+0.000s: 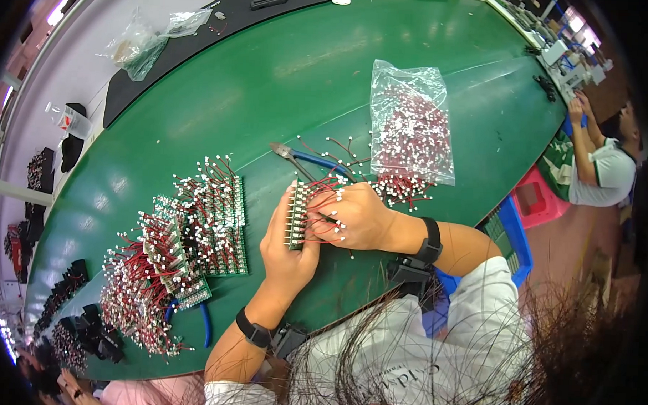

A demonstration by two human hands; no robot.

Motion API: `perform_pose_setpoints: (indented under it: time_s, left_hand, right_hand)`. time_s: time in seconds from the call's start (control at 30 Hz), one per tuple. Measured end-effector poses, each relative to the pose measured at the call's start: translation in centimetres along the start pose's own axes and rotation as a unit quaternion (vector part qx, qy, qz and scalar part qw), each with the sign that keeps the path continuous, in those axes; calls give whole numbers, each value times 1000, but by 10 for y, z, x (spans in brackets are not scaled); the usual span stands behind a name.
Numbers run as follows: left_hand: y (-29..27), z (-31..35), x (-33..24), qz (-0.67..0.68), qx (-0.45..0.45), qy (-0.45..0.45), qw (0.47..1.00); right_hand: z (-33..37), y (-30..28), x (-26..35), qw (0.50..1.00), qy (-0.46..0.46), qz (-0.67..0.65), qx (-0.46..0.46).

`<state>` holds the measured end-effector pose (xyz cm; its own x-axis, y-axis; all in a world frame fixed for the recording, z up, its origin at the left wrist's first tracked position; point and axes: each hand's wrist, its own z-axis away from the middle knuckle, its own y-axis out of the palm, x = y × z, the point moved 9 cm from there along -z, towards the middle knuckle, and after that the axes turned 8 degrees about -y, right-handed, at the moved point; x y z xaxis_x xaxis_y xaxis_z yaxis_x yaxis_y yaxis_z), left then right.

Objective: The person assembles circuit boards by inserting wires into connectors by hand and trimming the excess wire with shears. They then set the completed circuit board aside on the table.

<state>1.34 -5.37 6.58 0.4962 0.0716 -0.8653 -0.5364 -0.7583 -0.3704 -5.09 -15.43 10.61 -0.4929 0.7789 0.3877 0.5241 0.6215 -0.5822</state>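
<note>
My left hand [290, 262] is closed around a circuit board panel [295, 217], which it holds tilted up above the green table. A row of pale components runs down one side of the panel. Red wires with white connectors stick out of it to the right. My right hand [363, 217] is curled against those wires, its fingers bent inward; what lies between the fingertips is hidden. Just beyond both hands lie blue-handled cutting pliers [315, 159]. To their right, a clear plastic bag [412, 127] is full of red wires with white connectors, some spilling from its near end.
Wired circuit board panels [219, 227] lie piled to the left, with a second blue-handled tool [205, 325] beside them. Plastic bags [136, 49] rest on a black mat at far left. A blue crate [515, 241], a pink stool [538, 199] and a seated co-worker [603, 169] are at right.
</note>
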Motion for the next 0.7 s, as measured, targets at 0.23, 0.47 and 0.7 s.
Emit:
perform_pose_setpoints:
  time_s: [0.23, 0.47, 0.7]
  left_hand:
    - [1, -1, -6, -50, -1, 44, 998]
    - [-1, 1, -4, -50, 1, 29, 998]
    - [2, 0, -6, -37, 22, 12, 999]
  right_hand:
    - [-2, -1, 3, 1000, -14, 21, 5]
    - [6, 6, -6, 998, 9, 38, 43]
    - [5, 3, -7, 999, 25, 23, 8]
